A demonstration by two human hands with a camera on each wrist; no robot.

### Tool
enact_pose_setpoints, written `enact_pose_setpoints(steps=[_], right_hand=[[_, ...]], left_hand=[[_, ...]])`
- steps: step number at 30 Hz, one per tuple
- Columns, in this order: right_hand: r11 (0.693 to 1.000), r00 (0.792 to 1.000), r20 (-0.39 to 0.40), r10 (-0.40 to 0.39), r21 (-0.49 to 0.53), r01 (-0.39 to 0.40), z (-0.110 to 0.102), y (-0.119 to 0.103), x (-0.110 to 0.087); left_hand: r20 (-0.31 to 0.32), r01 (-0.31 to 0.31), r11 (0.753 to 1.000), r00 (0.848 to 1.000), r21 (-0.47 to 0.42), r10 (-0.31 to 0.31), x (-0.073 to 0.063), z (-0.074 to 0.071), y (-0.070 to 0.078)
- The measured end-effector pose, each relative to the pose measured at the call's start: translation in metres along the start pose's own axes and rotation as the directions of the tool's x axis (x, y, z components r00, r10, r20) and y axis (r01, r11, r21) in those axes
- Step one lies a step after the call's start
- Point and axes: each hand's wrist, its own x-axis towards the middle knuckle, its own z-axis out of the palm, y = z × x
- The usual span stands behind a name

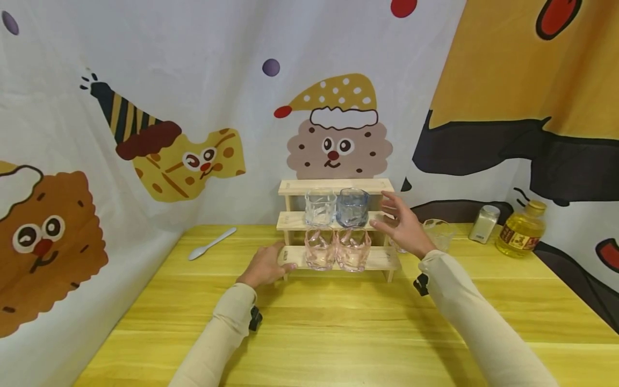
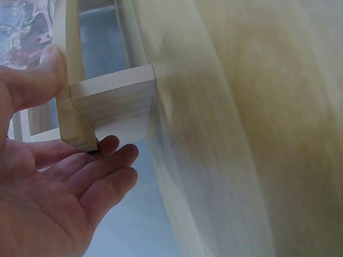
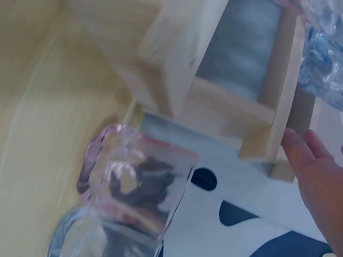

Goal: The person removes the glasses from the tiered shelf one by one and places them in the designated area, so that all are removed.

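A three-tier wooden display rack (image 1: 333,186) stands against the cloth backdrop. My left hand (image 1: 263,265) grips the left end of its lowest step, thumb on top and fingers beneath, as the left wrist view shows. At the right end, the fingers of my right hand (image 1: 403,228) are spread, with fingertips at the end of a step in the right wrist view; they hold nothing. On the middle step sit a clear glass (image 1: 321,207) and a blue glass (image 1: 352,208), side by side. Two pink glasses, one left (image 1: 319,250) and one right (image 1: 353,251), occupy the lowest step.
Right of the rack, partly behind my right hand, a pinkish glass (image 3: 144,176) and a clear glass (image 3: 102,238) stand on the table. Farther right are a shaker jar (image 1: 484,223) and an oil bottle (image 1: 522,231). A white spoon (image 1: 213,243) lies at the left.
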Motion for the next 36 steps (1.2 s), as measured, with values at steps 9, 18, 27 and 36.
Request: enact_pose_setpoints(steps=[9, 18, 27, 36], right_hand=[[0.999, 0.999, 0.034, 0.023, 0.043, -0.024, 0.015, -0.019, 0.015], [0.997, 0.997, 0.039, 0.063, -0.045, -0.062, 0.027, -0.027, 0.03], [0.996, 0.997, 0.018, 0.082, -0.025, -0.081, 0.031, -0.034, 0.041], [0.993, 0.993, 0.003, 0.116, 0.015, -0.116, 0.036, -0.029, 0.038]], left_hand=[[0.003, 0.003, 1.0, 1.0, 0.0, -0.003, 0.002, 0.0, -0.001], [0.008, -0.003, 1.0, 1.0, -0.002, 0.003, 0.001, 0.0, 0.001], [-0.01, -0.011, 1.0, 1.0, -0.017, 0.01, 0.005, -0.006, 0.002], [0.018, 0.004, 1.0, 1.0, -0.022, -0.003, 0.0, -0.003, 0.002]])
